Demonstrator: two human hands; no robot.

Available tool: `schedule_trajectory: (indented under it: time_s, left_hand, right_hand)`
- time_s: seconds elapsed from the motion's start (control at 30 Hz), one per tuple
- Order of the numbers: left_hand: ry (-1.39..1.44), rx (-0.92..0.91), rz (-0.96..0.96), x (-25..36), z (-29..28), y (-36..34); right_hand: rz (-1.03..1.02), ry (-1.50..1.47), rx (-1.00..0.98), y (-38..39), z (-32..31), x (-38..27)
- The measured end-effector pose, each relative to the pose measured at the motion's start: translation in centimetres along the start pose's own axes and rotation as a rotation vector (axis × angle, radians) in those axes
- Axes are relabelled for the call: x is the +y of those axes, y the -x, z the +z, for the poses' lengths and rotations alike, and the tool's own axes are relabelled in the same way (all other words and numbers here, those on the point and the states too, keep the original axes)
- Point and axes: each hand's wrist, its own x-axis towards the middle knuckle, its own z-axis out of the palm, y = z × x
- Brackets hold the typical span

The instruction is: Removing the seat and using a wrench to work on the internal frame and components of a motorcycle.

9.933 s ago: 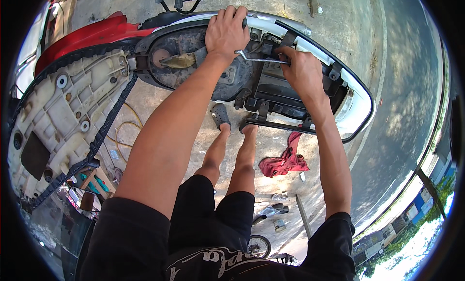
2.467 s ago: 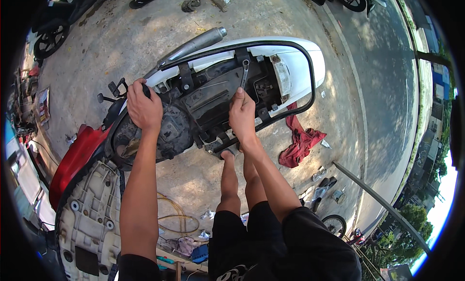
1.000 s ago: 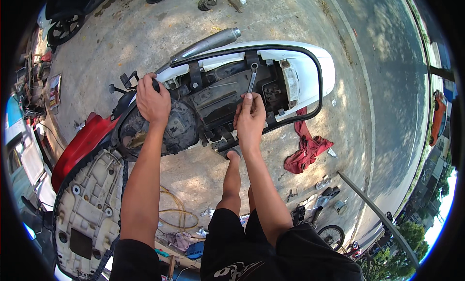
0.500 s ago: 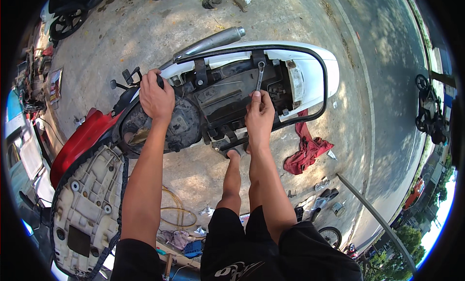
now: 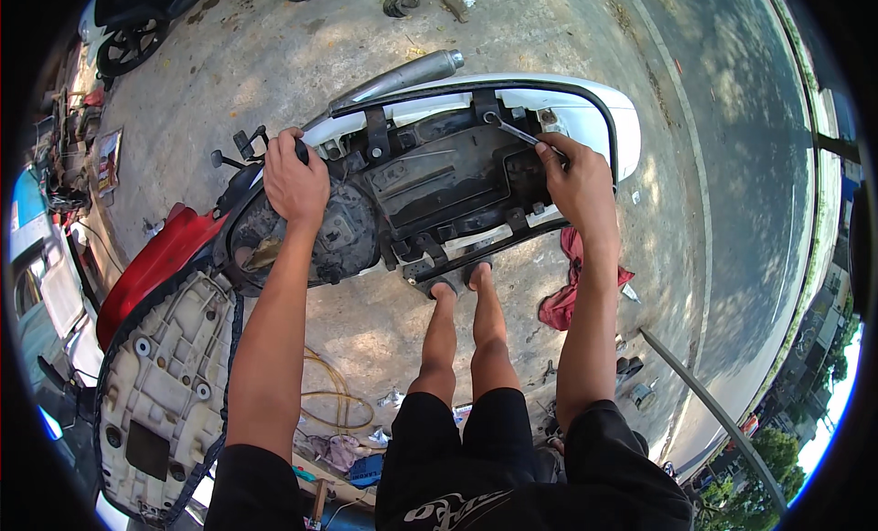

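Observation:
My right hand (image 5: pixel 576 188) grips a steel wrench (image 5: pixel 517 129), whose ring end sits at a bolt near a black bracket on the rear of the motorbike's opened body (image 5: pixel 430 183). The bolt itself is too small to make out. My left hand (image 5: pixel 293 179) is closed round a black part (image 5: pixel 302 153) on the far edge of that body, left of the wrench. Beneath it lie the dirty dark top of a tank-like housing (image 5: pixel 343 238) and a black tray. White rear panels (image 5: pixel 594 119) surround the right end. The seat (image 5: pixel 165 385) hangs flipped over at lower left, underside up.
A silver exhaust (image 5: pixel 393 80) runs along the far side, red bodywork (image 5: pixel 151 275) at left. A red cloth (image 5: pixel 558 307), hose (image 5: pixel 334 385), pole (image 5: pixel 704 394) and scattered parts lie around below. Another motorbike (image 5: pixel 123 42) stands at upper left; a road runs at right.
My right hand has swung right, turning the wrench from nearly upright to a slant, its ring end staying about in place. My left hand stays put; the motorbike seen on the road is no longer visible.

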Motion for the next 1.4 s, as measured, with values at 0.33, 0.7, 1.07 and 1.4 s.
schedule_trajectory:
  time_s: [0.33, 0.7, 1.07, 1.4]
  left_hand:
    - [0.021, 0.025, 0.018, 0.2, -0.3, -0.1]
    - [0.03, 0.01, 0.009, 0.5, -0.3, -0.3]
    - [0.011, 0.002, 0.001, -0.2, -0.5, -0.3]
    - [0.037, 0.024, 0.022, 1.2, 0.2, -0.1]
  right_hand:
    - [0.553, -1.055, 0.076, 7.3, 7.0, -3.0]
    - [0.566, -1.125, 0.07, 4.9, 9.2, -6.9]
    - [0.608, -1.173, 0.031, 4.6, 10.1, -7.9]
    - [0.332, -0.073, 0.006, 1.9, 0.4, -2.5]
